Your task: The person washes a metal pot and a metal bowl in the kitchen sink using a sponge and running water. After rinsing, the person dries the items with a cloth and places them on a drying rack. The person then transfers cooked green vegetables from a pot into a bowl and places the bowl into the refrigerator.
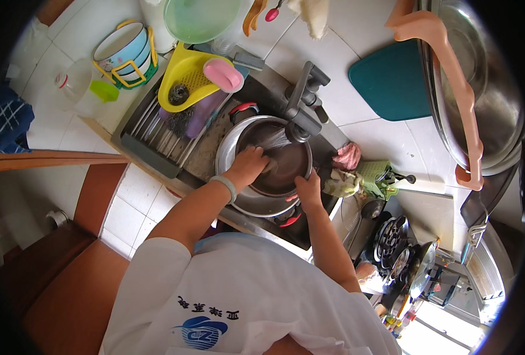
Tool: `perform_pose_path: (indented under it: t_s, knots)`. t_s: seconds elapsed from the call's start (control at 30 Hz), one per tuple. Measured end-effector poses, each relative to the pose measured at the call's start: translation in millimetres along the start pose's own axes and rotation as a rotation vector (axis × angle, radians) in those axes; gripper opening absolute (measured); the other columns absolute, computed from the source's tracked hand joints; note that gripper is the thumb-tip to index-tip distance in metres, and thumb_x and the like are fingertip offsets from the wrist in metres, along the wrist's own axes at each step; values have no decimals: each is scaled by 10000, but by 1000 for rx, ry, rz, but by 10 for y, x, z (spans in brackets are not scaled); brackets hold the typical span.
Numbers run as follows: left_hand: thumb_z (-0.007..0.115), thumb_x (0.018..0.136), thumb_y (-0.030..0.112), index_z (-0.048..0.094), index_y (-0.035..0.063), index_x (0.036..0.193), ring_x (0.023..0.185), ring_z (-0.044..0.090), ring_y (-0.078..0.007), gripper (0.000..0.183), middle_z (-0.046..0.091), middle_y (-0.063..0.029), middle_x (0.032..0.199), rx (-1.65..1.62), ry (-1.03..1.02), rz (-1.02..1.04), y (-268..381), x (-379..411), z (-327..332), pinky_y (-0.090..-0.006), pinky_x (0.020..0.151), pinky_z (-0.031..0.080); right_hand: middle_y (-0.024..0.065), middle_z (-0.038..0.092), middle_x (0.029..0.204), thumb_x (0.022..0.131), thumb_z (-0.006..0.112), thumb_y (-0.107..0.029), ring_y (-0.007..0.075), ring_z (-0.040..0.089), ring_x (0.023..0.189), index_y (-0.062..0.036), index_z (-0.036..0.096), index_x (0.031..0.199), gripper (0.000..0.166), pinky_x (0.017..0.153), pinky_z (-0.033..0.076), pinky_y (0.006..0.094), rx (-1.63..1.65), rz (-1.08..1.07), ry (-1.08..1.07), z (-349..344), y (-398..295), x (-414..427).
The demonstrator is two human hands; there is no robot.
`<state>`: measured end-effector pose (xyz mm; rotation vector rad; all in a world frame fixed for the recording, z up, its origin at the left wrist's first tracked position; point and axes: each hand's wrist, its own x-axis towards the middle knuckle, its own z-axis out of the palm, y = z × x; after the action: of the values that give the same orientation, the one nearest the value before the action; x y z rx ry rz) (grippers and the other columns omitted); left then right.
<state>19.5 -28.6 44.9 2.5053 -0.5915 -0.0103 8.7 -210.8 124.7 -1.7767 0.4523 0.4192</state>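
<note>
A round dark-bottomed metal pan (289, 175) is tilted inside a larger metal pot (225, 151) with red-and-black handles, in the sink. Water sprays into the pan from a grey faucet (300, 126). My left hand (249, 165), with a pale bangle at the wrist, reaches over the near left rim into the pan, fingers bent against its inside; whether it holds anything there cannot be seen. My right hand (307, 188) grips the pan's right rim, thumb on top and fingertips below it.
Left of the pot, a metal rack (156, 133) bears a yellow strainer basket (169, 95) with a steel scouring ball and a pink dish (223, 75). Right are a pink cloth (346, 155), a green caddy (375, 175) and a stove (391, 239). A teal board (391, 84) stands against the wall.
</note>
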Motion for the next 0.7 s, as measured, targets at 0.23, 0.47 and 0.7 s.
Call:
perform_pose_path:
  t_s: [0.23,0.47,0.7]
  knots:
    - [595,771,255,507,96,1126,1107,459,-293,398,527,-113,1136,-313,-232,-100,570,-62,-328,-431,898,344,148,542,904,710,434,-10,264,592,632,-6,443,1155,445,368,537,360,92,-10,99,-77,19,108]
    - [523,761,171,440,99,1221,1179,420,-268,474,439,-114,1274,391,94,327,-195,-144,191,-430,1006,284,115,584,919,722,474,-44,215,599,735,-20,469,1154,432,458,510,301,-196,-13,47,-163,-207,-52]
    - [491,758,136,574,86,1047,1080,495,-244,305,524,-96,1153,-117,165,236,407,-125,180,-413,982,319,129,544,988,738,452,-3,246,598,753,-51,387,1199,468,441,555,332,142,12,51,-18,-83,1]
